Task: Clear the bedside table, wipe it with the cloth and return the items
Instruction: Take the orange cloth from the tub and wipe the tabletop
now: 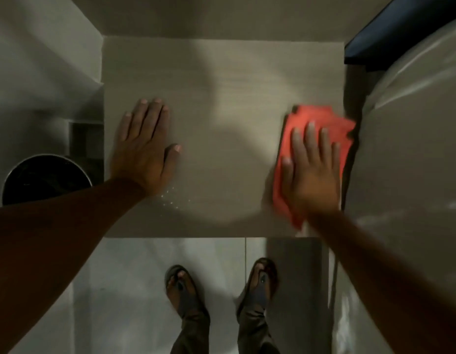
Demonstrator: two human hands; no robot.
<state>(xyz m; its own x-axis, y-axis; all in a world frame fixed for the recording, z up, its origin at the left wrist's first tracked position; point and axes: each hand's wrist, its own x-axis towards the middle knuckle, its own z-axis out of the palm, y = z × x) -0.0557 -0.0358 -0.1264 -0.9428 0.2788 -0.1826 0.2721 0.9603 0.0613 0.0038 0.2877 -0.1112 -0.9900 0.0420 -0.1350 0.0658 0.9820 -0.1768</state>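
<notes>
Head view:
Table (222, 72): pale wood-grain top, seen from straight above, bare apart from the two hands and the cloth.
Left hand (145, 146): lies flat, palm down, on the left half of the table, fingers straight and together, thumb out to the side; it grasps nothing.
Right hand (313, 169): flat and palm down on top of the cloth, fingers spread and extended; it presses the cloth to the table rather than closing around it.
Cloth (321, 118): orange-red, crumpled, at the table's right edge; its far part shows beyond the fingertips, its near corner sticks out by the wrist. Its edges are blurred.
Droplets (172, 198): small bright specks on the table just beside the left wrist, near the front edge.
Bin (43, 177): round, dark inside, with a light rim; it stands on the floor left of the table, partly hidden by the left forearm.
Bed (413, 149): pale, glossy cover, right beside the table's right edge; a dark headboard (400, 29) sits at its far end.
Feet (222, 290): in sandals on the light tiled floor, just in front of the table.
</notes>
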